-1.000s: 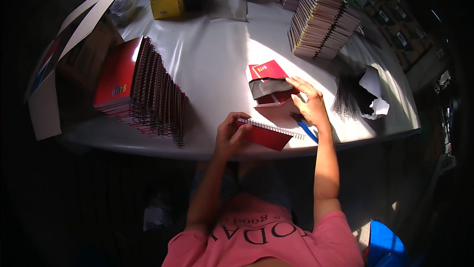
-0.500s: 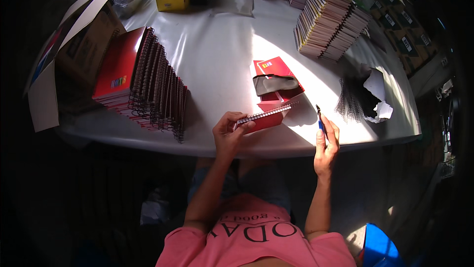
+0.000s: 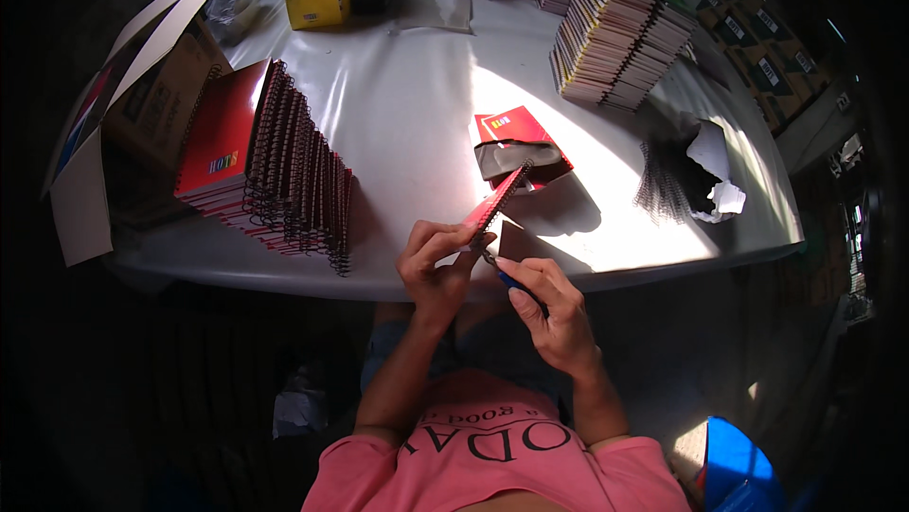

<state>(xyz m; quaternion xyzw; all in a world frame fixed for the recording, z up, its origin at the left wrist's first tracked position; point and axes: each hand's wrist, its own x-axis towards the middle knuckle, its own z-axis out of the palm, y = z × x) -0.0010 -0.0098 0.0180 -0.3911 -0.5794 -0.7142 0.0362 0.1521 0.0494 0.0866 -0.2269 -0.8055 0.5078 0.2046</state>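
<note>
Red covers the spiral notebook (image 3: 495, 203) pinched in the left hand (image 3: 436, 271) at the near side of the table (image 3: 407, 133); the right hand (image 3: 559, 315), wrapped round blue-handled pliers (image 3: 509, 281), seemingly works the coil's near end, needing steadiness next.

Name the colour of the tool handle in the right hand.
The tool handle is blue, best seen in the head view.

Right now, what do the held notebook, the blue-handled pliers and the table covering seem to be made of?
Spiral notebook: red cover, probably card, since it looks thin and stiff; the thin dark coil could be metal or plastic.
Blue-handled pliers: dark head, likely metal; solid blue grip, perhaps plastic or rubber.
Table covering: whitish and glossy, probably plastic sheeting, given its bright reflected streaks.
</note>
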